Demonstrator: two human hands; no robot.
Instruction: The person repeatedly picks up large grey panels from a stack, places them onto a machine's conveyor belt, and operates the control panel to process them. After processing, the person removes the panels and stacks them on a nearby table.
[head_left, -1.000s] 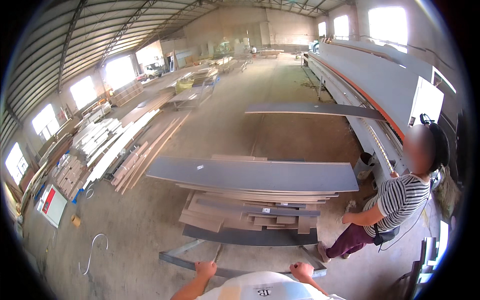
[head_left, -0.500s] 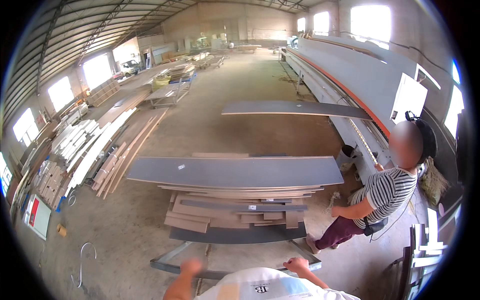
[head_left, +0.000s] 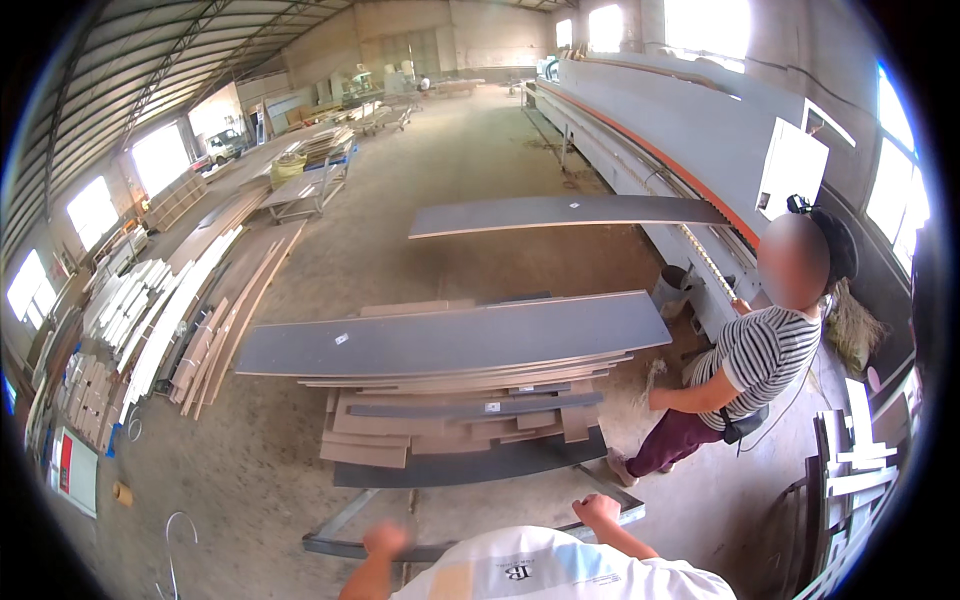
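Low in front of my body, my left hand [head_left: 386, 541] is smeared by motion, so its fingers do not show clearly. My right hand [head_left: 597, 510] is curled into a loose fist with nothing visible in it. Both hands are nearest to the metal frame [head_left: 335, 545] of a low rack; contact cannot be made out. On the rack rests a stack of brown and grey boards [head_left: 375, 446], topped by a long grey panel [head_left: 470, 335] with a small white label.
At the right, a person [head_left: 765, 345] in a striped shirt stands beside a long grey machine [head_left: 650, 110]. A second long panel [head_left: 560, 212] reaches out from the machine. A bucket [head_left: 674, 290] stands by it. Timber strips [head_left: 180, 310] lie along the left floor.
The view has turned slightly, shifting most of the scene left. My right hand sits a little higher, and my left hand a little lower. The boards and the person have hardly changed.
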